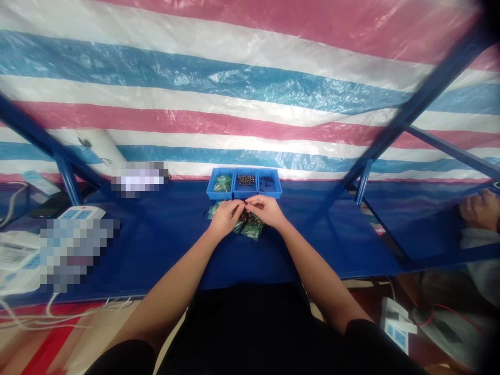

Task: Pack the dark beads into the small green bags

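My left hand (226, 216) and my right hand (266, 210) meet over the blue table (164, 245), fingers pinched together on something small that I cannot make out. Under and between them lie small green packets (252, 229) and a little heap of dark pieces. Just beyond the hands stand three blue bins (244, 183) side by side: the left one holds green packets, the middle one small brown parts, the right one dark parts.
A striped red, white and blue tarp (250, 88) hangs behind the table. Blue frame posts (68, 179) (363, 182) rise at left and right. White power strips (80, 213) and cables lie at the left. Another person's hand (478, 208) shows at the far right.
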Tool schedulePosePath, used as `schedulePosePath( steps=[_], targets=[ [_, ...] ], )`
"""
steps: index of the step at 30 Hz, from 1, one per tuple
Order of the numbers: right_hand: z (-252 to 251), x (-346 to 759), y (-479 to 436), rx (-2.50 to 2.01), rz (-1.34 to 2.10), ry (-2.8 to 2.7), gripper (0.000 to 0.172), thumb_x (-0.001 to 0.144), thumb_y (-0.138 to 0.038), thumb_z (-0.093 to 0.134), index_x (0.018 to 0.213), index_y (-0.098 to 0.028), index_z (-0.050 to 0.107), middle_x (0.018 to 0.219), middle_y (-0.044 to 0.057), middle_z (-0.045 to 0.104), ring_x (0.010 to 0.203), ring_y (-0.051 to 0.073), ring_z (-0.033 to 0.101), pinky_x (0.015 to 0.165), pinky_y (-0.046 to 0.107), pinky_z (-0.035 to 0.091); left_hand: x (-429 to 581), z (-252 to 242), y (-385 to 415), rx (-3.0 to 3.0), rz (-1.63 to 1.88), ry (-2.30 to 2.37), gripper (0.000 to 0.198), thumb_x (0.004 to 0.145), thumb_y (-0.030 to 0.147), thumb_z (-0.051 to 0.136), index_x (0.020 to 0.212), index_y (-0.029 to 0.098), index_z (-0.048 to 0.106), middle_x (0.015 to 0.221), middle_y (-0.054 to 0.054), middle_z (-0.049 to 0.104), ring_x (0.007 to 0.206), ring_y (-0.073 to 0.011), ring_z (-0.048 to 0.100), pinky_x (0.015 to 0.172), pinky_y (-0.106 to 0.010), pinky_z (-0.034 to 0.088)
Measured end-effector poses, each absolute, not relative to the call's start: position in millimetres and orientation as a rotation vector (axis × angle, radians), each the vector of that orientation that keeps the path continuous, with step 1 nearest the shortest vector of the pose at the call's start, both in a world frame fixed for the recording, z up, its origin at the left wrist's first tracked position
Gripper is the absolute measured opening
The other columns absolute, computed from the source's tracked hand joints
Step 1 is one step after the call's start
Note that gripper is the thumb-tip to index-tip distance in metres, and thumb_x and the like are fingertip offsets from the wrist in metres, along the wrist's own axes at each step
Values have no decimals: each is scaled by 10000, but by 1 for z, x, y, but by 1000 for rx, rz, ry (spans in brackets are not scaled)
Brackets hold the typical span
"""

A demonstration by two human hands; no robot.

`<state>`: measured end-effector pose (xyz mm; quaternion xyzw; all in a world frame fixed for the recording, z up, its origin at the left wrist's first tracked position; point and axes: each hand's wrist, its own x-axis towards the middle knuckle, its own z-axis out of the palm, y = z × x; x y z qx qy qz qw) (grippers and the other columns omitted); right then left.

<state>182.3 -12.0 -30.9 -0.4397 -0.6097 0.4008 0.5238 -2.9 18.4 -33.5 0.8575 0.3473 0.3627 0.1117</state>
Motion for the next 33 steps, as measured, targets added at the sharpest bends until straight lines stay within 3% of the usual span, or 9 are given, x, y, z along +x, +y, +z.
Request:
schedulePosePath(
  steps=[4,10,16,22,33],
  targets=[
    [-30,182,-11,-1044,971,-1423,348,741,-419,703,979,-166,676,805,54,719,726,170,687,734,312,561,-3,-35,18,2486,1100,1038,253,953,358,452,1103,228,609,944,-26,700,801,-174,622,761,-292,469],
    [-31,182,-11,-1035,990,-1437,345,737,-410,711,978,-165,676,798,56,719,726,173,687,740,321,562,-3,-35,19,2513,1164,1006,229,949,342,467,1028,220,644,976,-32,708,823,-171,638,776,-296,469],
    [-33,182,-11,-1038,973,-1440,347,744,-406,708,989,-164,678,818,62,720,737,174,688,732,313,562,-3,-33,19,2520,1113,1008,257,961,355,434,992,212,645,925,-32,707,792,-173,637,771,-308,463],
    [-34,182,-10,-1045,968,-1430,344,745,-428,701,972,-171,677,813,58,721,720,171,688,723,313,566,-3,-36,18,2466,1128,1060,261,936,365,488,1108,216,615,843,-23,698,770,-167,627,755,-290,482],
    [-32,182,-12,-1038,961,-1449,349,742,-424,702,981,-170,683,828,63,719,727,174,682,719,318,562,-4,-34,20,2544,1130,985,230,954,335,456,1008,225,651,923,-24,711,799,-170,641,753,-303,463]
  ],
)
